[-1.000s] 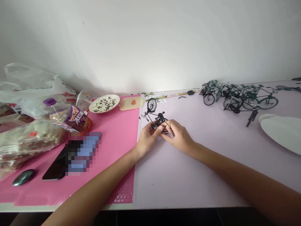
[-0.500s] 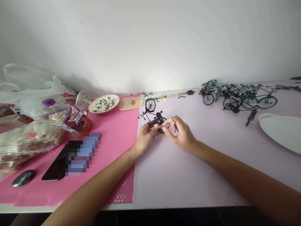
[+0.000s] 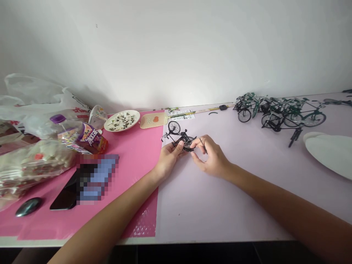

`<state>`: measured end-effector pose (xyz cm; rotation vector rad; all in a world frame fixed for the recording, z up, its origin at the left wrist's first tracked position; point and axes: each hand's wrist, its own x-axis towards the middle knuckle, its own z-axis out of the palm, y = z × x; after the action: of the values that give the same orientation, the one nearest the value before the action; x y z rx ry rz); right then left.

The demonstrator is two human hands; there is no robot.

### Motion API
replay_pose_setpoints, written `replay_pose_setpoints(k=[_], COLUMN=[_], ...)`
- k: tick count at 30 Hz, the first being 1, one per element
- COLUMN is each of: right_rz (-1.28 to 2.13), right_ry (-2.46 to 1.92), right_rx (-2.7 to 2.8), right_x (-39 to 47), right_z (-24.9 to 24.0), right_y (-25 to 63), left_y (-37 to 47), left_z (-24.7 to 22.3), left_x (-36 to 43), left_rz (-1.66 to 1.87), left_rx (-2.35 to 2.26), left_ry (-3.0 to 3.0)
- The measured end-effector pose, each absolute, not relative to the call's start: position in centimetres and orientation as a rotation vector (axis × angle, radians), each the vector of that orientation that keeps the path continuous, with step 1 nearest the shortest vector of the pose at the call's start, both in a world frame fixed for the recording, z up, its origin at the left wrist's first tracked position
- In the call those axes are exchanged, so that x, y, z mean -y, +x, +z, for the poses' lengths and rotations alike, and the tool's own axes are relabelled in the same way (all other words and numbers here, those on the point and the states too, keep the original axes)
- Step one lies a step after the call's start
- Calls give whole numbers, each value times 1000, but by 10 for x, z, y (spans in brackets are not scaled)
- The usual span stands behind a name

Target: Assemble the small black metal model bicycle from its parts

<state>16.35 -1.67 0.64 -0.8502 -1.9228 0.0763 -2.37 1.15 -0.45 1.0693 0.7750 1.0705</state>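
Observation:
A black miniature bicycle (image 3: 181, 140) is tilted over the pale half of the table, one wheel toward the wall. My left hand (image 3: 170, 156) is closed around its near part, the thumb lying along the near wheel. At that wheel's right edge is my right hand (image 3: 209, 156), its index fingertip at or close to the rim. A thin dark rod (image 3: 203, 145) runs between the bent fingers of this hand; its exact kind is too small to make out. The fingers hide part of the near wheel.
Several finished-looking miniature bicycles (image 3: 280, 112) crowd the right rear. White oval plates (image 3: 330, 154) lie at the right. On the left are a plate of small pieces (image 3: 122, 128), a drink bottle (image 3: 82, 137), plastic bags (image 3: 35, 157), a phone (image 3: 66, 190) and a dark oval object (image 3: 29, 206).
The bicycle has tipped, its far wheel turning more face-on and dropping slightly left. My right thumb has moved a little down and away from the near wheel.

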Motion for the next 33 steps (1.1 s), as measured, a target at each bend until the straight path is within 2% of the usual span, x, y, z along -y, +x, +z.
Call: replay_pose_setpoints(k=[11, 22, 33], right_rz=[87, 282, 266], right_ry=[-968, -923, -939], right_rx=[1811, 1578, 1556], right_x=[12, 13, 15], right_z=[2, -1, -3], right_y=[166, 161, 157], left_y=[-26, -24, -23], left_z=[14, 14, 19], left_x=[-4, 2, 6], left_rz=[1025, 1112, 1254], left_rx=[-848, -1068, -1159], left_ry=[1283, 1427, 1411])
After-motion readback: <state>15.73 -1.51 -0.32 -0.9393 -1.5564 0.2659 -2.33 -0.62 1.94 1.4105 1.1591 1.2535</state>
